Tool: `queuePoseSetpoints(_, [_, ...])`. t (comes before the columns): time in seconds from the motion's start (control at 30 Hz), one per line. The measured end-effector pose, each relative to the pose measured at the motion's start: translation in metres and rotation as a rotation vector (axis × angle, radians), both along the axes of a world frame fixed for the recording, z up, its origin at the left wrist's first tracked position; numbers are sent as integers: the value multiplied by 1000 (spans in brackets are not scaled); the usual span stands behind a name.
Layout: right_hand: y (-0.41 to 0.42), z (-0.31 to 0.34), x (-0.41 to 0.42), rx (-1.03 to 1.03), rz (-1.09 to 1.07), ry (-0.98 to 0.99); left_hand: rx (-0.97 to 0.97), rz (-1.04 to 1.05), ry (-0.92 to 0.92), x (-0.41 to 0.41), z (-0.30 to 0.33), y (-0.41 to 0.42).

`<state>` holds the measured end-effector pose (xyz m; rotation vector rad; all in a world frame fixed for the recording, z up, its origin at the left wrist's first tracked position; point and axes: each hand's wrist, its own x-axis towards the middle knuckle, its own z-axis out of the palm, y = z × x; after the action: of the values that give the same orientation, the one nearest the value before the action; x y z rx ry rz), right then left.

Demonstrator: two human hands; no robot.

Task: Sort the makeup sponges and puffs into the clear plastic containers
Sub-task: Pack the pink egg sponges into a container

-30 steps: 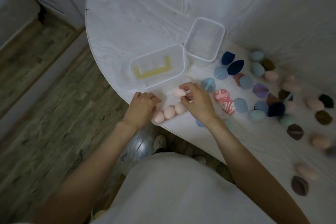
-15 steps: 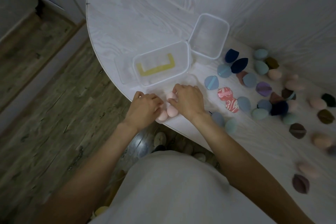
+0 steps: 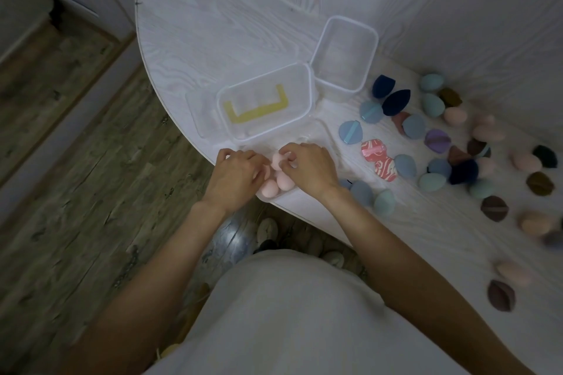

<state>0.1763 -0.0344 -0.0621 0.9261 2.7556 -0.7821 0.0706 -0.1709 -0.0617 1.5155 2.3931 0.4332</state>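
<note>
**Gathering pink sponges at the near edge of the bench**

Cupping a small cluster of pink sponges [image 3: 275, 181] between our two hands, we work at the near edge of the white bench [image 3: 213, 24]. Our left hand [image 3: 236, 175] has its fingers curled against the left side of the cluster, touching the sponges. Our right hand [image 3: 310, 167] pinches the topmost pink sponge with curled fingertips, just beside the left hand.

Just beyond our hands stands a clear container [image 3: 265, 103] with a yellow U-shaped piece [image 3: 253, 108] showing at its bottom. A second clear container [image 3: 342, 53] stands just to its far right, touching or nearly touching it at the corner; we see nothing inside it.

To the right, the remaining sponges and puffs lie spread over the bench: a light blue puff [image 3: 350, 131], a red-and-white patterned puff [image 3: 373, 149], a dark navy sponge [image 3: 396, 102], a purple puff [image 3: 437, 140], teal sponges [image 3: 431, 103], and brown puffs [image 3: 495, 207] farther right. More pink sponges lie among them, some blurred near the right edge. Two blue-grey pieces [image 3: 361, 192] lie just right of our right wrist.

Wooden floor [image 3: 76, 176] shows to the left.
</note>
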Motion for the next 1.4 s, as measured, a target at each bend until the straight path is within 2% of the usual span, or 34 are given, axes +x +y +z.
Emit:
queuePoseSetpoints(0.17, [-2,3,-1,-7,60,15,-11,13,7,1,-1,0])
queuePoseSetpoints(0.4, [-1,5,-3,-197,63,93,-23,19,-11,3,-2,-2])
queuePoseSetpoints(0.6, [-2,6,-5,-166,103,16,-28,20,-29,4,1,-2])
queuePoseSetpoints(0.77, [-6,4,2,-171,75,32,-17,14,-11,5,0,-2])
queuePoseSetpoints(1.03, [-3,4,4,-123,80,81,80,-30,5,3,-1,-4])
queuePoseSetpoints(1.17, [-1,15,9,-116,81,107,116,16,35,6,6,-4])
queuePoseSetpoints(1.3, [7,40,36,32,77,208,303,18,-15,22,27,11])
queuePoseSetpoints(1.4, [23,51,80,164,-15,279,438,-112,-114,43,42,46])
